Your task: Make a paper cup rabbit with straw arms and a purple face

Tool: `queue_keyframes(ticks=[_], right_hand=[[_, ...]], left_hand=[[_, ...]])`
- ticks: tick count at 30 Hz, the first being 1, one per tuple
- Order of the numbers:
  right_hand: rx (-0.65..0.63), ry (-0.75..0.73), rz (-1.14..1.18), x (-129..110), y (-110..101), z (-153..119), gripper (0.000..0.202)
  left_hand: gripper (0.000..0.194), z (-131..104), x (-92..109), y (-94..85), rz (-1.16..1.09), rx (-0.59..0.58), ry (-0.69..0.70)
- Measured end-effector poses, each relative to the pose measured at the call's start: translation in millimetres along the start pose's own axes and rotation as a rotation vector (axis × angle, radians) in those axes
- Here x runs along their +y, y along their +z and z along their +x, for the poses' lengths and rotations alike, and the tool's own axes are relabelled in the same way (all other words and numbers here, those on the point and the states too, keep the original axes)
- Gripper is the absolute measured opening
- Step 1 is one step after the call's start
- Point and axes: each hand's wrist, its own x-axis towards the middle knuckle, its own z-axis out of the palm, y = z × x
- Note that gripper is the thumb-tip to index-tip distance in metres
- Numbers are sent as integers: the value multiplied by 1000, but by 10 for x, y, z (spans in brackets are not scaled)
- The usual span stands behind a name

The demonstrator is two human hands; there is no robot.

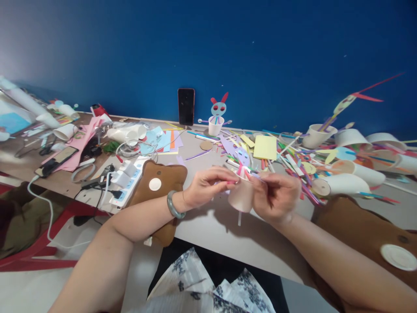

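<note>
A white paper cup [240,196] hangs in the air over the table, held between my two hands. A purple paper face [243,156] and pink strips rise from its top, and a thin white strip [239,218] sticks out below. My left hand [210,187], with a bracelet on the wrist, pinches at the cup's rim near something small and pink. On the other side, my right hand [276,195] closes thumb and fingers on the cup's edge. Exactly what lies between the fingertips is partly hidden.
A finished-looking cup figure [215,126] stands by the wall beside a phone [186,106]. Coloured sticks, yellow paper [265,148] and several cups crowd the right. Leftward lie a power strip [128,182], cables and a brown cushion [163,187]; another brown cushion [361,234] is at right.
</note>
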Motion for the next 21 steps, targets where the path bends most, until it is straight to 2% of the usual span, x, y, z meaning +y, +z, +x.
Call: queue_keyframes(ticks=[5,10,15,21], right_hand=[[-175,-196,-4,12,-60,34,21],[-253,-277,-41,-12,-36,106,18],[-208,-209,-54,-22,18,119,23],[-182,-24,-40,-195,37,257,14]], left_hand=[[42,46,44,28,-295,3,-342],[46,95,29,6,-506,-10,-551],[49,131,16,-25,-545,31,-604],[47,120,-67,-17,-427,81,-539]])
